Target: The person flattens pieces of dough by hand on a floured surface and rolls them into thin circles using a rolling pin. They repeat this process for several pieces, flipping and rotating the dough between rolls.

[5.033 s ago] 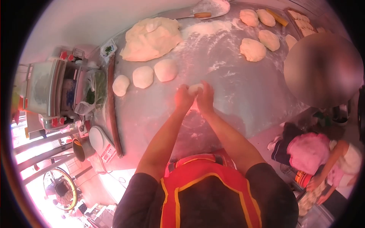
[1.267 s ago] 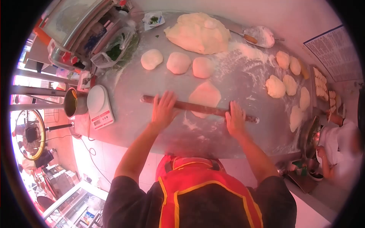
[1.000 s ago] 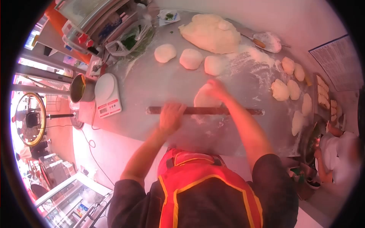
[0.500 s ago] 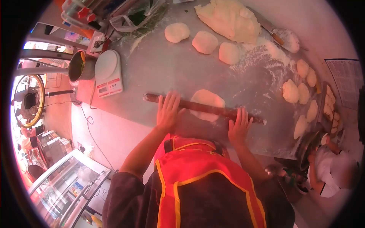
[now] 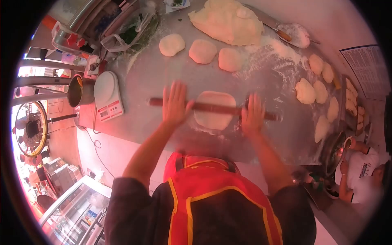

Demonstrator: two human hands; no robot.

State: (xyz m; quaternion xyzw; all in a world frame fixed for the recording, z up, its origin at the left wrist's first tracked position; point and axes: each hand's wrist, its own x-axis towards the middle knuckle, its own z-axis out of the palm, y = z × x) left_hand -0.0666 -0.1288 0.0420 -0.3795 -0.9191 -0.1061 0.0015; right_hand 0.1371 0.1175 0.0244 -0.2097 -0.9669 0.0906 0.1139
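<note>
A dark wooden rolling pin lies across a flattened round of dough on the grey work surface. My left hand rests palm down over the pin's left part, fingers stretched forward. On the pin's right part lies my right hand, its fingers also extended and a little blurred. The dough shows between my hands, above and below the pin. Three smaller dough rounds sit beyond it, one of them in the middle.
A large dough mass lies at the back near a scoop of flour. A kitchen scale and metal pot stand at left. Several dough pieces are at right. Another person is at lower right.
Both hands have moved forward over the pin, which now crosses the dough's middle. The dough looks wider and rounder. The camera view has shifted slightly.
</note>
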